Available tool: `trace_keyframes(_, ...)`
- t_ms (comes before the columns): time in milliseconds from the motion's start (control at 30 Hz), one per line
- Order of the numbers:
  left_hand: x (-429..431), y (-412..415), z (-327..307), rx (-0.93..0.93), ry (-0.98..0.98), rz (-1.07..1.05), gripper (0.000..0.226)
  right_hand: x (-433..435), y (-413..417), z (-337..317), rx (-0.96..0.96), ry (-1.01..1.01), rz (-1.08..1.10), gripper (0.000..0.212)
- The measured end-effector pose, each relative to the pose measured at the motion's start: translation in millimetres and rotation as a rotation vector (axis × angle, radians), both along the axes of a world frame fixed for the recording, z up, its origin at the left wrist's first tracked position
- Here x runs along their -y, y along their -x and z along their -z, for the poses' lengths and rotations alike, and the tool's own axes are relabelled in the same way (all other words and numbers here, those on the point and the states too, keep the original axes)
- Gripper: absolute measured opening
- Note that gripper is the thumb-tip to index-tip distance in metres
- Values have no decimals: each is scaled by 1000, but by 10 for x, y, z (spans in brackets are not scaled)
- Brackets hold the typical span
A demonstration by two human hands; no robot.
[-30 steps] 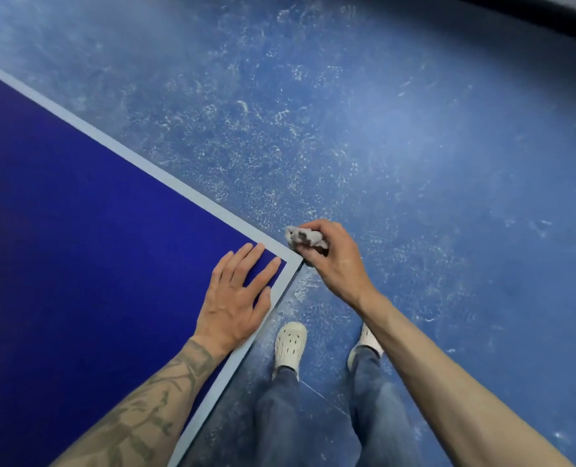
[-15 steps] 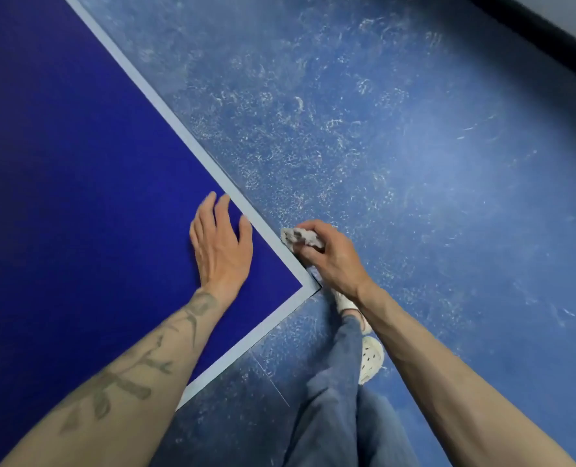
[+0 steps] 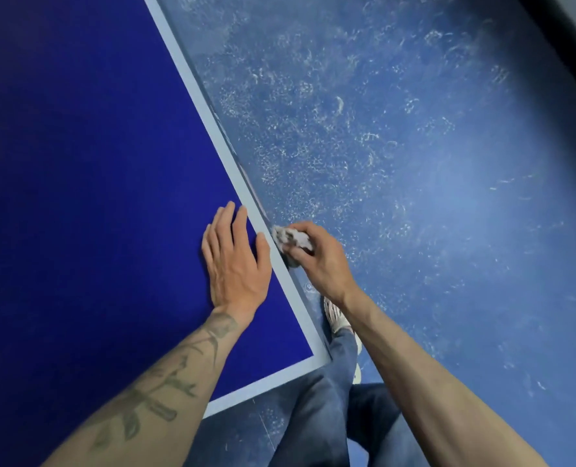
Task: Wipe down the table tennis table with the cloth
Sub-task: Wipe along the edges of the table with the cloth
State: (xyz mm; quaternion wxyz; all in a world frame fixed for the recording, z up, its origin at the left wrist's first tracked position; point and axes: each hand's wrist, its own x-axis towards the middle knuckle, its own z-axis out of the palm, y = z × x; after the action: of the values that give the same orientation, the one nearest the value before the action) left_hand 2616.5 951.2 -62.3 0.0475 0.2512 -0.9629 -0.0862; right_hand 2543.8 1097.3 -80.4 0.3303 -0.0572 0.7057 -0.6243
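Head view. The table tennis table is filling the left half of the frame. Its top is dark blue, and a pale border line is running along its side edge down to the near corner.

The left hand is lying flat on the top just inside that line, fingers straight and close together, holding nothing. It appears to be bracing.

The right hand is sitting just off the table's edge, fingers curling round the cloth, a small grey-white wad. It is pressing the cloth against the side edge, close to the left thumb.

Judgement: edge wiping is the step in hand. How much of the top is done cannot be told.

The cloth is looking soft, light and crumpled, so it should be conforming to the edge. It is best taken bunched in the palm with fingertips behind it, since a loose corner could be slipping out. The table is looking rigid and smooth.

Below, a scuffed blue floor, jeans and a white shoe are showing.
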Motion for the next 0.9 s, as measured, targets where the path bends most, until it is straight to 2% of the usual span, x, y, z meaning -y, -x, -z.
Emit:
trace_keyframes(100, 11, -12, 0, 8, -23, -8, 52, 28, 75, 74, 56, 3, -40, 24)
trace_keyframes(300, 42, 4, 35, -2, -35, -19, 52, -250, -135, 115, 48, -30, -70, 24)
trace_keyframes(467, 85, 53, 28, -30, -34, -10, 47, 493, 646, 150, 14, 14, -104, 23)
trace_keyframes(567, 331, 294, -14, -42, -3, -97, 43, 802, 960, 174, 19, 50, -136, 20)
trace_keyframes(667, 708, 737, -49, -53, 2, -180, 45, 624, 834, 148, 40, 100, -158, 27)
trace_keyframes(767, 990, 1192, -57, -36, -5, -242, 48, 480, 825, 111, 62, 113, -209, 19)
trace_keyframes(900, 1048, 1370, 41, -11, 3, -340, 50, 984, 1332, 139, 32, 104, -242, 21)
